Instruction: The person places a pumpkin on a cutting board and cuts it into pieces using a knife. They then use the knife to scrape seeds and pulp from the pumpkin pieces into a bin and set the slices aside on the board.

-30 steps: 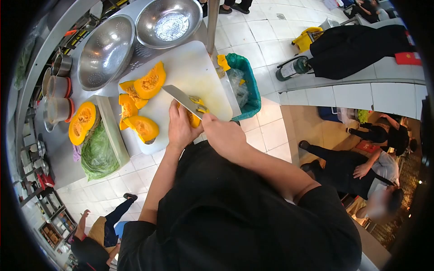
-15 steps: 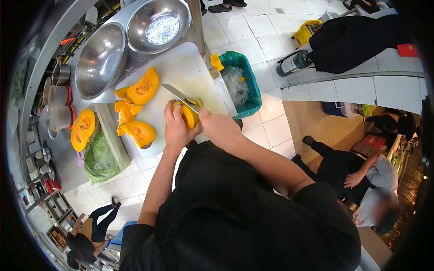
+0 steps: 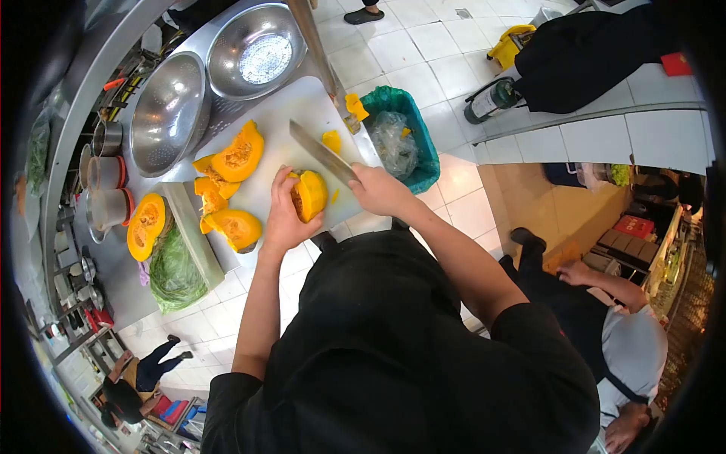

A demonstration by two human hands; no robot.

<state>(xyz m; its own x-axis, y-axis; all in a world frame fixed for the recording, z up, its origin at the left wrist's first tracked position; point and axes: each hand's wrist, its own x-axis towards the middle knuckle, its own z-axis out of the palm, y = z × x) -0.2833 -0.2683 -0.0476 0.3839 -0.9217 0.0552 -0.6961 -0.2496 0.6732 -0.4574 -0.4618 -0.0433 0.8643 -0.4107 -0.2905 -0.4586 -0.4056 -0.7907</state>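
Note:
My left hand (image 3: 286,216) is wrapped round a chunk of orange pumpkin (image 3: 311,195) on the white cutting board (image 3: 291,113). In my right hand (image 3: 378,188) is a knife (image 3: 321,153), its blade pointing up and left over the board, apart from the chunk. A cut-off piece of rind (image 3: 331,140) lies beyond the blade, and a thin sliver sits right of the chunk. Several pumpkin wedges (image 3: 239,153) rest at the board's left side, with seeds and stringy pulp showing.
Two steel colanders (image 3: 168,113) stand behind the board. To the left, a pumpkin half (image 3: 147,227) lies by a plastic-wrapped green vegetable (image 3: 175,268). A green-lined bin (image 3: 423,132) stands right of the board, with peel (image 3: 355,107) at the edge. Other people are at right and lower left.
The knife has come away from the chunk, and my right hand has shifted right. A piece of rind now lies loose on the board. More of the chunk's peeled side shows.

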